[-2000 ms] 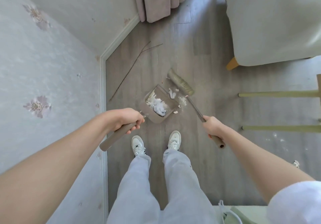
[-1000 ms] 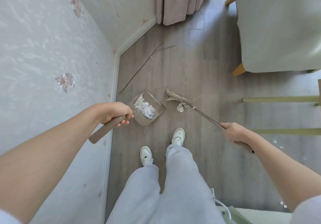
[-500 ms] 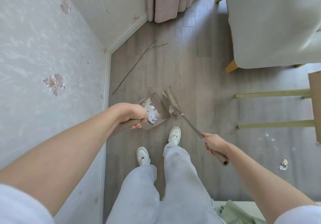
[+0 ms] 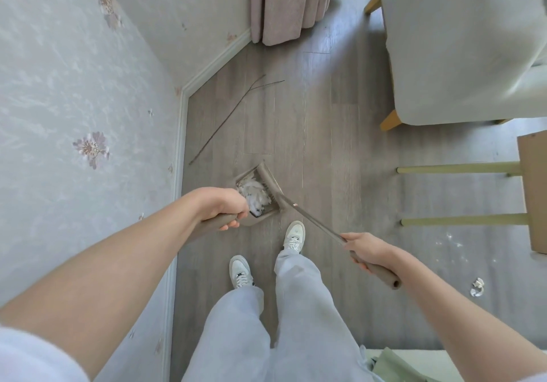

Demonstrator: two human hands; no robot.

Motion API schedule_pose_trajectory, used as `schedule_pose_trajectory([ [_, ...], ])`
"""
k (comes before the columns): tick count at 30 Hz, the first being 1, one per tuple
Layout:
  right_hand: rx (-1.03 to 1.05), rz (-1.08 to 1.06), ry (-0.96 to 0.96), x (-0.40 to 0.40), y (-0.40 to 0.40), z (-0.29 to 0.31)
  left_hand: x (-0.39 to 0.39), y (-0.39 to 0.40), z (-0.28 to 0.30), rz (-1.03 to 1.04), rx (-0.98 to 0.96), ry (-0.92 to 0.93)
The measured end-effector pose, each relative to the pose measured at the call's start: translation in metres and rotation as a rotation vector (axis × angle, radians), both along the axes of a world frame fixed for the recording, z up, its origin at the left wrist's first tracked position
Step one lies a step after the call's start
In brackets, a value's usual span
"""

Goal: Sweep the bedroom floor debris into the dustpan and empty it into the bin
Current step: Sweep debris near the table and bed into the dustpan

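My left hand [image 4: 221,207] grips the taupe handle of the dustpan [image 4: 268,211], which sits low over the floor in front of my feet. White paper debris [image 4: 254,192] fills the pan. My right hand [image 4: 364,248] holds the long handle of the broom [image 4: 307,217]. The broom head [image 4: 268,182] lies across the pan's open right edge, touching the debris. A crumpled white scrap [image 4: 477,286] and fine white crumbs [image 4: 453,242] lie on the floor at the right.
A thin twig [image 4: 228,121] lies on the grey floor near the wall corner. A covered bed [image 4: 461,44] fills the upper right, pink curtains [image 4: 284,2] hang at the top. A wooden stool [image 4: 532,198] with pale legs stands right. The wallpapered wall [image 4: 74,100] runs along my left.
The broom swept the loose white debris leftward into the dustpan and its head now rests against the pan's mouth. The dustpan moved slightly nearer my feet.
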State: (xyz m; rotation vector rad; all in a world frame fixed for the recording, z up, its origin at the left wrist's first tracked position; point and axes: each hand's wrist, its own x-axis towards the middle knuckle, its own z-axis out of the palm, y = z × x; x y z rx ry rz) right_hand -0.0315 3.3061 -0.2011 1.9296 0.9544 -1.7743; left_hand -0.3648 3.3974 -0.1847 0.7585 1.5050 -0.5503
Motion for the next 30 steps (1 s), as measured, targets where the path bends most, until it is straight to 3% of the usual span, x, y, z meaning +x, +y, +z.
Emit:
schedule_pose_trajectory([
  [2,0.008,-0.043,-0.023,0.016,0.001,0.01,0.001,-0.001,0.0,-0.002,-0.003,-0.002],
  [6,0.061,0.116,-0.129,-0.005,-0.006,-0.012,0.003,-0.003,0.001,0.0,0.0,-0.001],
  [9,-0.005,0.152,-0.049,-0.029,-0.013,-0.021,0.0,-0.004,0.002,0.01,0.014,-0.003],
  [12,-0.018,0.078,0.003,-0.014,-0.011,-0.003,-0.002,-0.006,0.005,0.004,0.021,-0.009],
  [18,0.043,-0.015,-0.073,0.037,0.009,0.017,-0.017,-0.019,0.007,-0.012,0.044,-0.011],
  [24,0.15,0.208,-0.173,0.003,0.04,-0.024,-0.048,-0.043,0.01,0.02,0.031,0.023],
  [30,-0.003,0.385,-0.112,-0.063,0.009,-0.035,-0.056,-0.054,0.0,0.023,0.018,0.02],
])
